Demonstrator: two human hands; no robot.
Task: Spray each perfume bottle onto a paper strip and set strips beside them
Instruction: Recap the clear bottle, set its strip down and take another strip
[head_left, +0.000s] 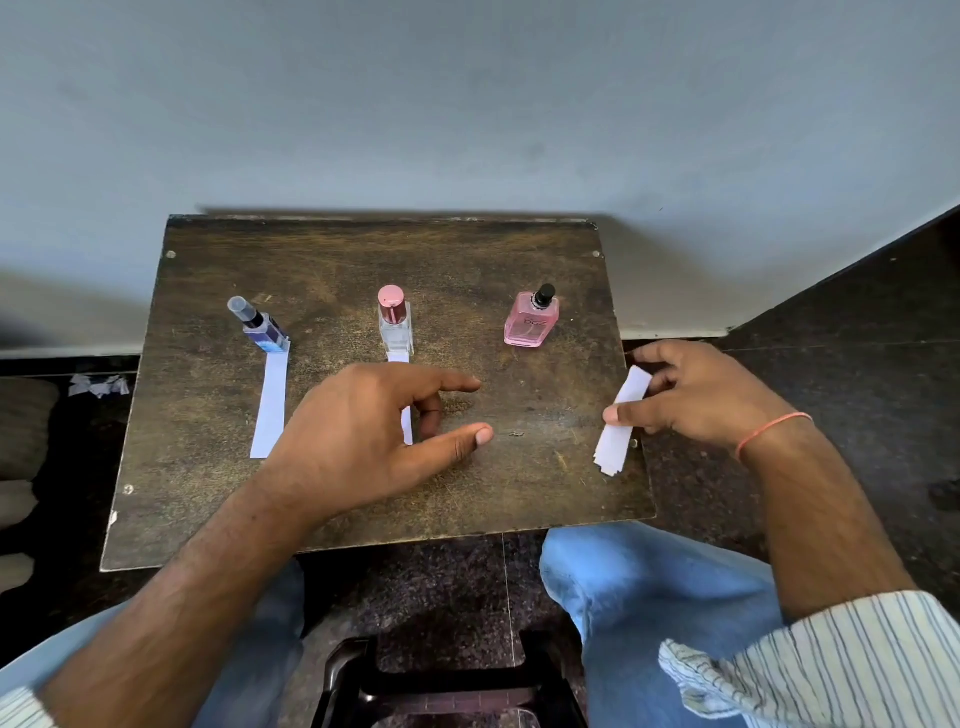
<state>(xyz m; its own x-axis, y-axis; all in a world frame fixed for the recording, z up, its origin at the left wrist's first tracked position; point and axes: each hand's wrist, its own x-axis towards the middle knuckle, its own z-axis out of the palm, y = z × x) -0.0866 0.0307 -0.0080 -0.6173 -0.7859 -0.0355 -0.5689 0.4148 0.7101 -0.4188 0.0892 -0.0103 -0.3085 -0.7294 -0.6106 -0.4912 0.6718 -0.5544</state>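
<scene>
Head view, progress: two of three bottles look served. The blue bottle (262, 326), left of centre on the wooden table (550, 483), has a paper strip (270, 405) lying just below it and touching its base. The clear bottle with the pink cap (395, 322), at centre, has a second strip (402, 395) below it, partly hidden by the left hand.
Head view, remaining: the pink bottle (531, 321), right of centre, has no strip by it; judging from this, it is yet to be sprayed onto a strip and that strip laid down.
Head view, left hand: the left hand (363, 441) hovers mid-frame over the second strip, fingers loose and spread, holding nothing; whether it touches the strip cannot be told.
Head view, right hand: the right hand (696, 400), at the table's right edge, pinches a small stack of spare strips (621, 421) between thumb and fingers.
Head view, strips and pink bottle: the stack lies below and right of the pink bottle, apart from it.
</scene>
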